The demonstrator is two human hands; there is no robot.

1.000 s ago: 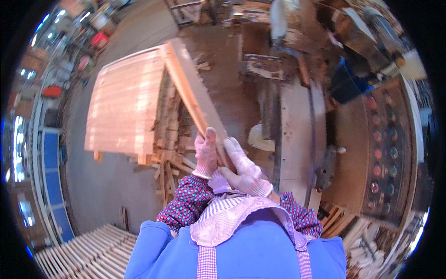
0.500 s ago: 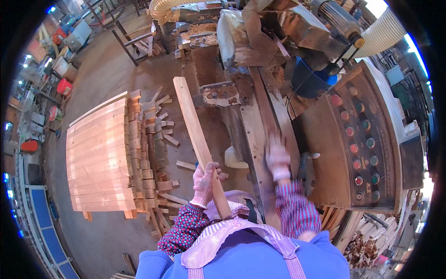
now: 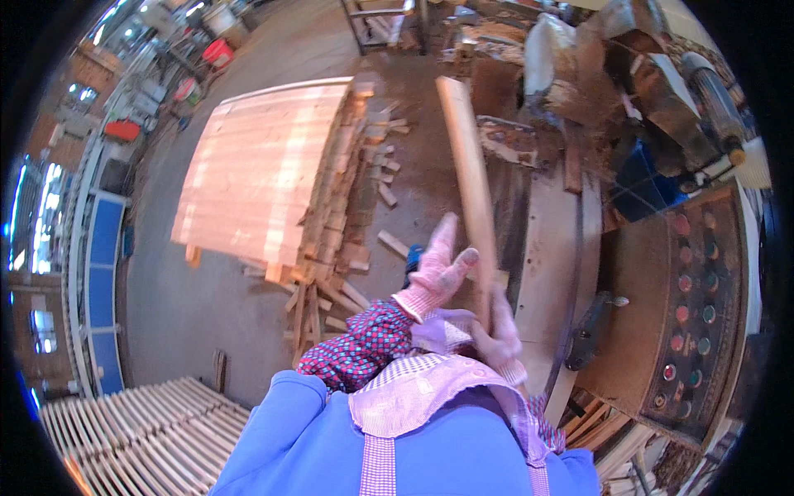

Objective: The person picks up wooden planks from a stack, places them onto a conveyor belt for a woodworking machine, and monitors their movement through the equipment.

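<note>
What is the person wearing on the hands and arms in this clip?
Both hands wear pink knitted work gloves: left hand, right hand. The left sleeve is dark blue with a small red-pink checked pattern; the right sleeve, mostly hidden, looks the same. A blue apron covers the chest.

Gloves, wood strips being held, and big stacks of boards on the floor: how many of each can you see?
Gloves: 2, the left hand and the right hand
Held wood strip: 1
Board stacks: 2, the large stack and the slat pile
Total: 5

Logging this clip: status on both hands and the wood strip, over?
Left hand open against the wood strip. Right hand shut on its lower end. Strip over the machine table, nothing blocking.
</note>
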